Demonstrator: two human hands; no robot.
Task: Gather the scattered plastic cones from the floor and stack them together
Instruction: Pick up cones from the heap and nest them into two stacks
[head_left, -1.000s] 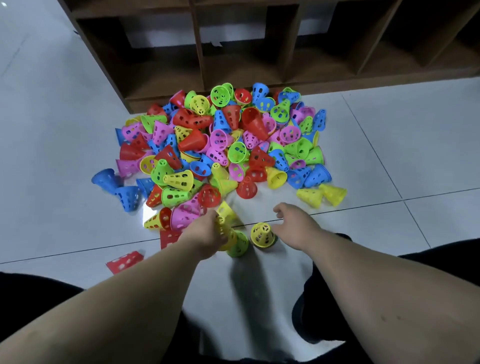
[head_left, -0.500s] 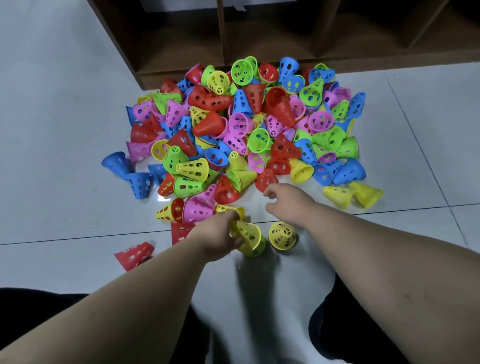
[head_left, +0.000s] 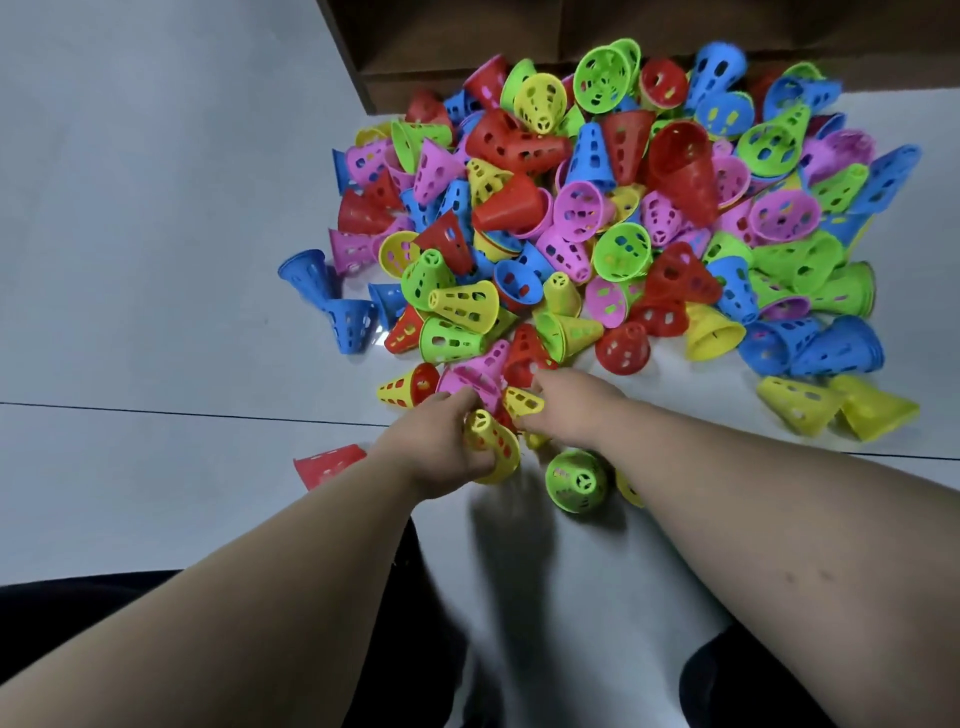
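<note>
A big heap of perforated plastic cones (head_left: 597, 234) in red, blue, pink, green and yellow lies on the pale floor. At its near edge my left hand (head_left: 441, 452) grips a yellow cone (head_left: 493, 441), tip pointing away from me. My right hand (head_left: 576, 410) is right beside it, its fingers curled on a second yellow cone (head_left: 524, 401) at the heap's edge. A green cone (head_left: 576, 480) lies on the floor just below my right wrist. Another yellow cone (head_left: 627, 491) is mostly hidden under my right forearm.
A lone red cone (head_left: 330, 462) lies left of my left hand. Two yellow cones (head_left: 831, 405) sit apart at the right. A dark wooden shelf unit (head_left: 467, 36) stands behind the heap. My dark-trousered knees (head_left: 78, 613) are at the bottom corners.
My right hand has moved left from the heap's edge to the yellow cone next to my left hand. The green cone now lies free of the left hand. The view has closed in.
</note>
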